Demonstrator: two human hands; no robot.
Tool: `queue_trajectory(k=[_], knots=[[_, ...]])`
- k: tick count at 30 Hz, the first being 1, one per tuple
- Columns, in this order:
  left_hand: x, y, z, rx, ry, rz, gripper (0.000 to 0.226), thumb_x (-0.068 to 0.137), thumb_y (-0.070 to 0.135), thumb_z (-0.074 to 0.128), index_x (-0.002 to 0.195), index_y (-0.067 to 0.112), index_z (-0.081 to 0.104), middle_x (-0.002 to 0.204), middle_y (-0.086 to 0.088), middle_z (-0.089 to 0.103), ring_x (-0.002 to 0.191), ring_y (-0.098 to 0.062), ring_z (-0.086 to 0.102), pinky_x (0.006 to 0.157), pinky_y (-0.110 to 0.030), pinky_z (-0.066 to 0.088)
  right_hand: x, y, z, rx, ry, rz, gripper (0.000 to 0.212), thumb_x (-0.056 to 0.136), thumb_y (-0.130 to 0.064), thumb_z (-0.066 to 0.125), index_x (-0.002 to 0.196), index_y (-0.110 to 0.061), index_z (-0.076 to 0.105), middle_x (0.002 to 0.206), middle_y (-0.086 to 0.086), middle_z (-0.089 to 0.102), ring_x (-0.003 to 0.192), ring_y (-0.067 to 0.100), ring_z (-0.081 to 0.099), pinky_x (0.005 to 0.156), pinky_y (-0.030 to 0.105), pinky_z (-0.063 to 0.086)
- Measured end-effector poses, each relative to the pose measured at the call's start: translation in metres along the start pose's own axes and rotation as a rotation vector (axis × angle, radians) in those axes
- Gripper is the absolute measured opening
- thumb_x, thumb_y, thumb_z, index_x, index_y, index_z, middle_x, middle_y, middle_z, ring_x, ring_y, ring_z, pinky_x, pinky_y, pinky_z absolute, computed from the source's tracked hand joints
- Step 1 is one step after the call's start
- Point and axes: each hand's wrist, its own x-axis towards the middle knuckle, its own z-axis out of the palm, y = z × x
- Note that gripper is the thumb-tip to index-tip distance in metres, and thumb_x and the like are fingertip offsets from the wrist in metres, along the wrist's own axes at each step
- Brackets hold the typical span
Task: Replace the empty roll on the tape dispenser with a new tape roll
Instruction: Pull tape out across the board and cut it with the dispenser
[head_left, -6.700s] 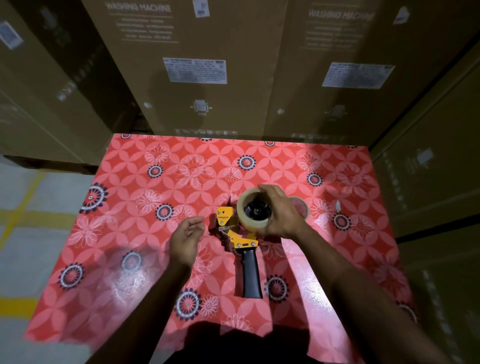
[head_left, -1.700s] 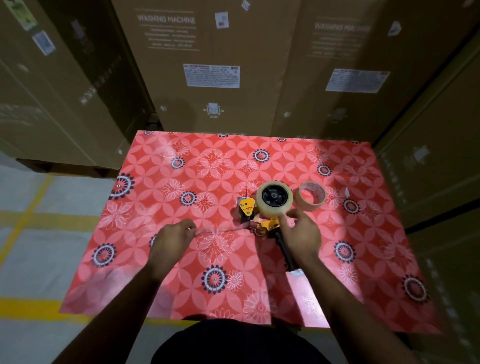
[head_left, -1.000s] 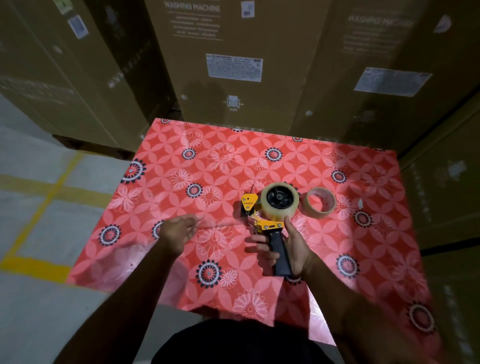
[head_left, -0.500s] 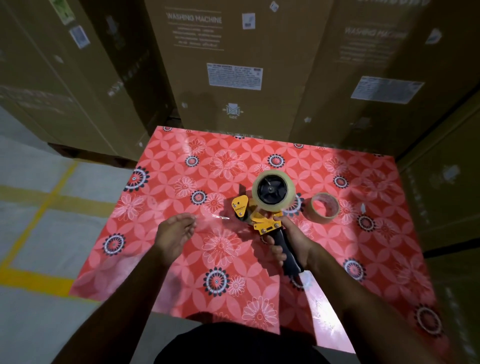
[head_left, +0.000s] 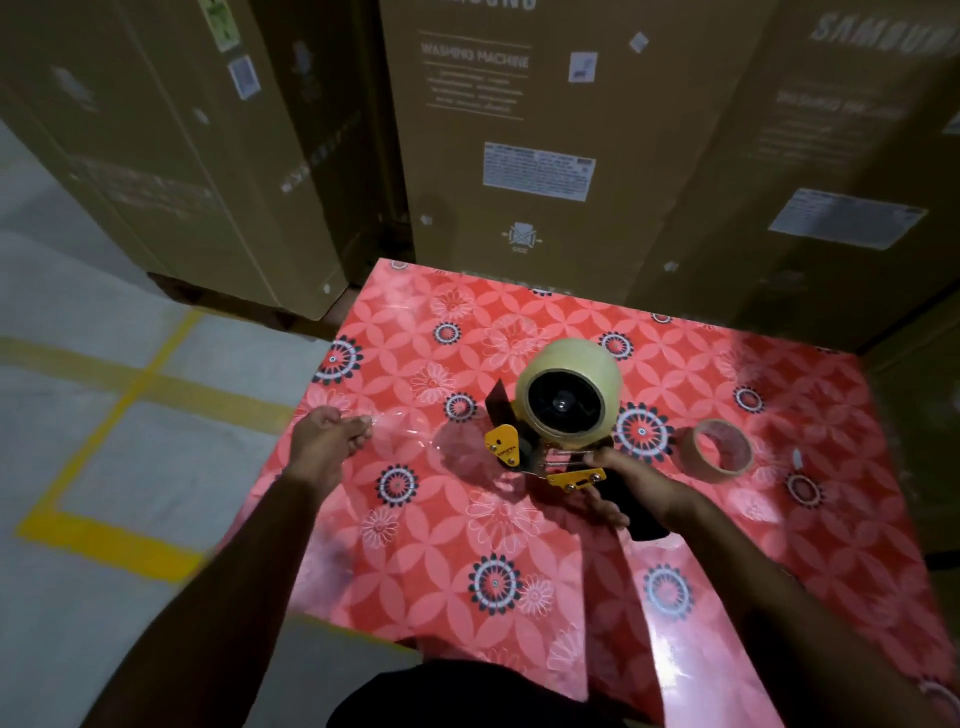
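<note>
The yellow-and-black tape dispenser (head_left: 550, 460) is held above the red flowered table (head_left: 467, 519), tilted up. A full pale tape roll (head_left: 569, 400) sits on its black hub. My right hand (head_left: 623, 493) is closed around the black handle. My left hand (head_left: 330, 441) is to the left, fingers pinched on the loose end of a clear tape strip (head_left: 410, 423) that stretches toward the dispenser. The empty cardboard roll (head_left: 719, 451) lies flat on the table to the right of the dispenser.
Tall brown washing-machine cartons (head_left: 498, 130) stand right behind and beside the table. To the left is grey floor with yellow lines (head_left: 135, 374). A small white scrap (head_left: 797, 458) lies near the empty roll.
My right hand moved from the roll to the handle and lifted the dispenser, tilting it up. My left hand has drawn the tape end out to the left.
</note>
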Motion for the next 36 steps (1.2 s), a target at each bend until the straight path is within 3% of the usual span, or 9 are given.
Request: queue_trajectory(k=[6,12,16,19,23,26,32,34,36], knots=[[0.024,0.008,-0.009,0.390,0.201,0.200,0.037,0.074,0.008,0.085,0.069,0.019,0.049,0.072,-0.012,0.069,0.064,-0.022,0.062,0.064,-0.032,0.049,0.042,-0.019,0.027,-0.120,0.177,-0.042,0.060,0.067,-0.051,0.071,0.103,-0.005,0.063,0.059,0.007,0.039,0.040,0.015,0.029,0.039,0.024,0.021],[0.034,-0.008,-0.015,0.590,0.189,0.392,0.051,0.074,0.003,0.085,0.068,0.019,0.037,0.061,-0.001,0.049,0.061,-0.019,0.045,0.056,-0.031,0.040,0.069,-0.025,0.038,-0.113,0.173,-0.005,0.030,0.083,-0.040,0.069,0.077,-0.011,0.067,0.055,0.003,0.036,0.043,0.014,0.028,0.043,0.026,0.020],[0.025,-0.019,-0.021,0.643,0.280,0.389,0.053,0.075,0.028,0.090,0.065,0.022,0.038,0.058,0.005,0.044,0.060,-0.019,0.043,0.052,-0.029,0.028,0.076,-0.014,0.031,-0.170,0.159,0.033,0.069,0.075,-0.050,0.070,0.099,0.014,0.063,0.067,0.017,0.039,0.047,0.018,0.030,0.046,0.031,0.018],[0.022,-0.022,-0.025,0.621,0.373,0.429,0.035,0.085,0.017,0.083,0.073,0.016,0.050,0.069,0.000,0.053,0.069,-0.021,0.050,0.055,-0.029,0.034,0.074,-0.014,0.035,-0.161,0.159,0.054,0.066,0.071,-0.050,0.070,0.104,0.007,0.068,0.056,0.011,0.041,0.042,0.015,0.030,0.044,0.029,0.018],[0.020,-0.042,-0.025,0.967,0.066,0.649,0.026,0.095,0.022,0.068,0.119,0.011,0.063,0.121,-0.008,0.066,0.117,-0.027,0.058,0.102,-0.048,0.048,0.075,-0.010,0.035,-0.152,0.169,0.054,0.069,0.072,-0.050,0.072,0.111,0.006,0.068,0.059,0.008,0.054,0.046,0.018,0.034,0.047,0.030,0.019],[0.017,-0.053,-0.019,1.269,-0.261,0.635,0.068,0.105,0.052,0.041,0.162,0.019,0.024,0.169,-0.002,0.022,0.158,-0.025,0.017,0.129,-0.052,0.016,0.076,-0.007,0.037,-0.145,0.174,0.052,0.071,0.073,-0.054,0.078,0.117,0.002,0.071,0.086,0.031,0.071,0.063,0.029,0.040,0.052,0.034,0.018],[0.013,-0.063,-0.019,1.423,-0.324,0.667,0.084,0.099,0.066,0.004,0.163,0.013,-0.005,0.171,-0.009,-0.007,0.159,-0.025,-0.008,0.131,-0.048,0.006,0.078,0.000,0.037,-0.138,0.161,0.048,0.064,0.071,-0.058,0.082,0.114,-0.012,0.076,0.120,0.041,0.064,0.093,0.041,0.041,0.068,0.038,0.029],[0.013,-0.063,-0.018,1.458,-0.334,0.657,0.085,0.097,0.067,0.000,0.162,0.014,-0.008,0.171,-0.008,-0.010,0.159,-0.025,-0.011,0.131,-0.047,0.003,0.073,-0.004,0.037,-0.133,0.148,0.049,0.056,0.079,-0.053,0.079,0.111,-0.007,0.077,0.110,0.037,0.069,0.083,0.038,0.046,0.069,0.038,0.031],[0.013,-0.060,-0.016,1.477,-0.332,0.639,0.086,0.096,0.068,-0.001,0.162,0.014,-0.010,0.171,-0.009,-0.011,0.158,-0.024,-0.012,0.130,-0.047,0.001,0.062,-0.013,0.034,-0.140,0.103,0.073,0.047,0.082,-0.048,0.076,0.098,-0.004,0.078,0.074,0.016,0.071,0.055,0.025,0.052,0.052,0.027,0.034]])
